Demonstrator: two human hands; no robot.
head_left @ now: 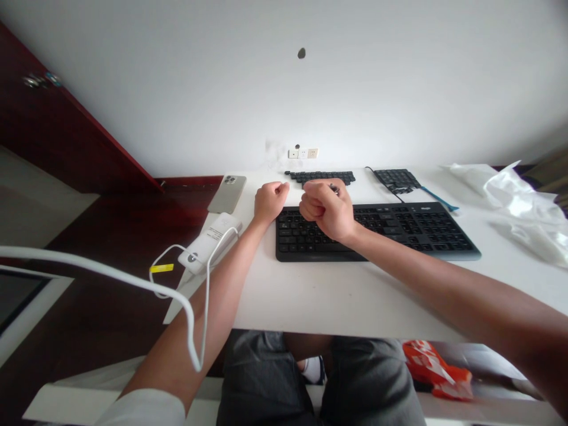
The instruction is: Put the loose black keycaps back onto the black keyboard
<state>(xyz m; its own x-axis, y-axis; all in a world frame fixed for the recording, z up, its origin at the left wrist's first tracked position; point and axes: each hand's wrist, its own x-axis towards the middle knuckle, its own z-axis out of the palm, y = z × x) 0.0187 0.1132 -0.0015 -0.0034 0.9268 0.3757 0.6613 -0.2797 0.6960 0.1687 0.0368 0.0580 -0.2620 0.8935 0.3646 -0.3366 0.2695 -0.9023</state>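
Note:
A black full-size keyboard (417,231) lies across the white desk in front of me. My right hand (328,207) is closed in a fist over the keyboard's left half. A small dark, shiny bit (334,189) shows at the top of that fist; its kind cannot be made out. Just off the keyboard's upper left corner, my left hand (270,201) is curled shut, and the inside of its fingers is hidden. Behind my right hand, small black keycaps (322,176) sit in rows, partly covered. Farther right is another group of black keycaps (393,177).
A blue stick-like tool (439,199) rests behind the keyboard's right end. Crumpled white plastic (519,201) covers the desk's right side. On the left lie a phone (228,194) and a white device (213,239) with a white cable (133,275) crossing my left forearm.

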